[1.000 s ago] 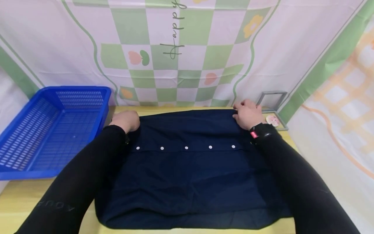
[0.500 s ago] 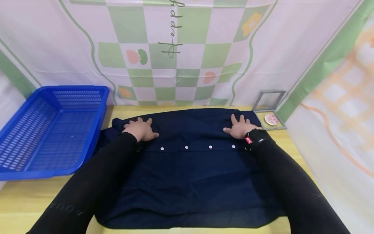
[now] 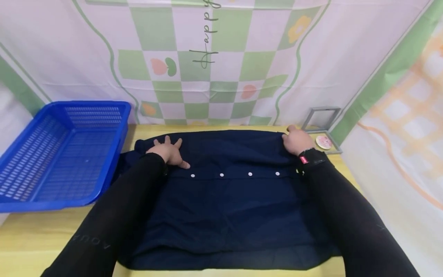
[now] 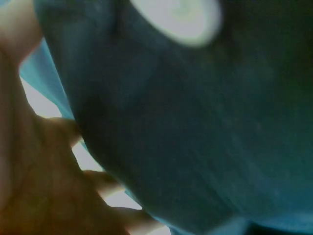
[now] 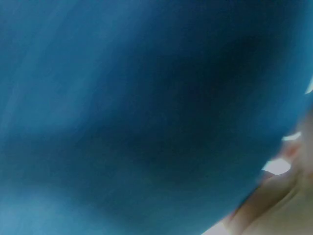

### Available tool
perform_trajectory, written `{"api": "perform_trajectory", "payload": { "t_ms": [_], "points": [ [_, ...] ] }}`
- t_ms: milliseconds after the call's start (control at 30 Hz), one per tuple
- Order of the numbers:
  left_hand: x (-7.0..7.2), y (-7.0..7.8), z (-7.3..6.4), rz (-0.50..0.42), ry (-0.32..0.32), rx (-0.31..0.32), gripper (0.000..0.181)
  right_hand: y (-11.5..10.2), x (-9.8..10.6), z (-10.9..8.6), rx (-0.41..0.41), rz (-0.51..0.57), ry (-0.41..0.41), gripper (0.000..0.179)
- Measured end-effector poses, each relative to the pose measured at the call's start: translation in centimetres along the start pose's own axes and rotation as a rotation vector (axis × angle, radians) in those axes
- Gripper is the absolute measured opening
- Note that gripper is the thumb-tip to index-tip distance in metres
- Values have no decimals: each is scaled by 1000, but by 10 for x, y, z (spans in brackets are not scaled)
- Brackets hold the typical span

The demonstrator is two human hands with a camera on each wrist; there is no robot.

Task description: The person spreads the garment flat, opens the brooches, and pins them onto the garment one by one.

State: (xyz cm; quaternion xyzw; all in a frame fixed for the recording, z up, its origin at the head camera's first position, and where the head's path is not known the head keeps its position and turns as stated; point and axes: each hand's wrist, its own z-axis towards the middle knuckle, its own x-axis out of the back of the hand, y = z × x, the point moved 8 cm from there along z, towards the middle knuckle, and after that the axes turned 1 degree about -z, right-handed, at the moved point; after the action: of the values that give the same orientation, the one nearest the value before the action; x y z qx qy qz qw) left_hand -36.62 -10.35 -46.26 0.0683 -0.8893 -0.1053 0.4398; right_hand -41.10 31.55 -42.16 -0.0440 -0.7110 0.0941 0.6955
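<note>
A dark navy shirt (image 3: 225, 211) lies folded and spread across the table, with several white buttons (image 3: 222, 175) in a row along its placket. My left hand (image 3: 167, 151) rests on its upper left part, fingers straight and spread. At the far right corner my right hand (image 3: 298, 141) pinches the fabric edge with curled fingers. The left wrist view has the shirt filling most of the picture, with the left fingers (image 4: 105, 182) apart along its side. Cloth hides much of the right hand in the right wrist view, leaving some fingers (image 5: 261, 203) at the lower right.
A blue plastic basket (image 3: 65, 206) stands to the left, close to the shirt. At the back right a small grey-framed box (image 3: 335, 151) has its lid raised, with a round pink-and-white piece (image 3: 323, 142) inside. A patterned cloth (image 3: 228, 65) hangs behind the yellow table (image 3: 38, 231).
My left hand let go of the far left corner and moved inward onto the shirt, fingers spread. The right hand lay flat on the cloth, then returned to the far right corner and curled.
</note>
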Motion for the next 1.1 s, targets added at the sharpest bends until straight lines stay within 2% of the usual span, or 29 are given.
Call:
{"api": "perform_trajectory", "payload": {
  "t_ms": [67, 167, 267, 333, 433, 533, 667, 800, 933, 1100],
  "points": [
    [-1, 4, 2, 0, 0, -3, 108, 5, 0, 2, 47, 24, 4, 48],
    [-1, 8, 4, 10, 5, -3, 109, 6, -4, 3, 88, 68, -57, 46],
    [1, 10, 5, 20, 17, 2, 109, 6, -1, 4, 56, 148, -86, 34],
    [1, 10, 4, 25, 21, 5, 110, 7, 2, 6, 5, 211, -97, 34],
    [1, 9, 4, 27, 24, 3, 110, 9, 2, 8, -71, 332, -161, 51],
    [1, 8, 3, 27, 26, 1, 110, 10, 1, 8, -122, 407, -231, 72],
    [1, 6, 2, 32, 32, 2, 109, 8, 1, 9, -119, 551, -263, 74],
    [1, 5, 2, 29, 30, -2, 109, 6, 4, 7, -83, 710, -280, 75],
    [0, 2, 1, 6, 25, 3, 109, 6, 11, 3, -34, 785, -306, 71],
    [0, -4, 0, -4, 22, 9, 109, 10, 16, -6, -5, 828, -412, 76]
  ]
}}
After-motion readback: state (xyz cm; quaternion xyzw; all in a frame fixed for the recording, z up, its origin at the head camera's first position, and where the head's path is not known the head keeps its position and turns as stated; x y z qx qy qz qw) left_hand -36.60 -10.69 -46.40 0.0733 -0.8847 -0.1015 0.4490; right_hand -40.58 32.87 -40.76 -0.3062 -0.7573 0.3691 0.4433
